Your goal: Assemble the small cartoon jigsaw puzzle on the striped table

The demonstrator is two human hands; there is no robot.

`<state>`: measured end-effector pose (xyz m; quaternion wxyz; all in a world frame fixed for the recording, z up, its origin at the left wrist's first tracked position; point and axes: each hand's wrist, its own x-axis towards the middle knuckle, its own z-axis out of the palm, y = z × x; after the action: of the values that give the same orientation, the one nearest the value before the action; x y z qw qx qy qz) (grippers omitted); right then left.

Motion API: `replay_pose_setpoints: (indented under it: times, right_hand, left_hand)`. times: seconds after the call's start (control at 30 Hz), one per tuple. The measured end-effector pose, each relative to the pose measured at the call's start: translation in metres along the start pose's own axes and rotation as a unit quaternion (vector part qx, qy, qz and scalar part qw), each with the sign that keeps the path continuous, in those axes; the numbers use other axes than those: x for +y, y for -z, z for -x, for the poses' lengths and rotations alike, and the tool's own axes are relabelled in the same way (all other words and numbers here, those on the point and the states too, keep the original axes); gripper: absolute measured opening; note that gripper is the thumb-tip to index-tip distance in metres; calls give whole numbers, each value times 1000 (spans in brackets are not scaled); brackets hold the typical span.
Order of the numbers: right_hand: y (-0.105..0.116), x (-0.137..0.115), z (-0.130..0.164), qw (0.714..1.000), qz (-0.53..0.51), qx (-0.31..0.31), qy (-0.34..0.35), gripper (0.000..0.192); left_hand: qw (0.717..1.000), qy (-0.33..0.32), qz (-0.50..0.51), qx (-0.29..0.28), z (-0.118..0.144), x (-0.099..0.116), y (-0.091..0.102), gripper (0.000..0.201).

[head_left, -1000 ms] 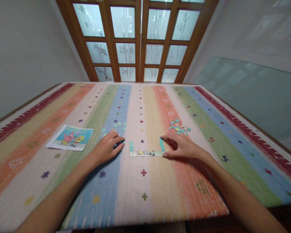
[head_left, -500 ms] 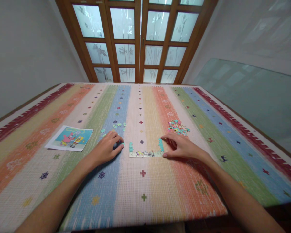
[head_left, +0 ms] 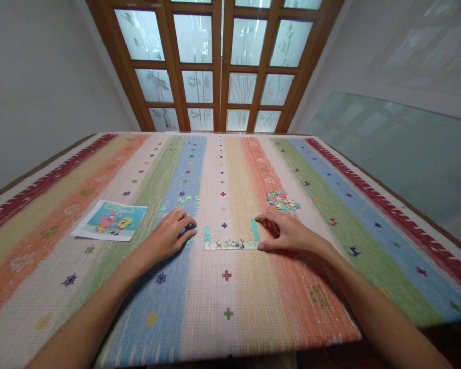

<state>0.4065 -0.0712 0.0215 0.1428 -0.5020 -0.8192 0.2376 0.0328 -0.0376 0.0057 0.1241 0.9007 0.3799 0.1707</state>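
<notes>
A partly joined jigsaw puzzle (head_left: 232,245) lies flat on the cloth, a bottom row with a short teal column rising at each end. My right hand (head_left: 288,231) grips its right side, forefinger at the column's top and thumb by the lower corner. Left of the puzzle, my left hand (head_left: 172,231) rests on the cloth with curled fingers. A teal puzzle piece (head_left: 194,228) shows at those fingertips, partly covered. Another bit of teal peeks out under the thumb. Several loose teal pieces (head_left: 188,199) lie just beyond this hand.
A heap of mixed puzzle pieces (head_left: 282,202) sits beyond my right hand. To the left lies a printed cartoon picture (head_left: 113,220). The striped tablecloth (head_left: 226,294) covers the table, with wooden glazed doors (head_left: 222,66) behind its far edge.
The left fingers have shifted very slightly, and a little more teal shows at their tips and below the thumb. My right hand and the joined puzzle stay in place.
</notes>
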Motion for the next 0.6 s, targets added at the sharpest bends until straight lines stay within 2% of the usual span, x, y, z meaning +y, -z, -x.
replay_pose_setpoints:
  times: [0.17,0.43,0.6]
  right_hand:
    - [0,1,0,1000,-2,-1,-1,51]
    - [0,1,0,1000,15,2,5,49]
    - [0,0,0,1000,15,-1,0,50]
  left_hand:
    - [1000,8,-7,7,1,-3,-1,23]
    - [1000,17,-2,26,2,-8,10,27]
    - [1000,11,-11,16,1,-2,3,25]
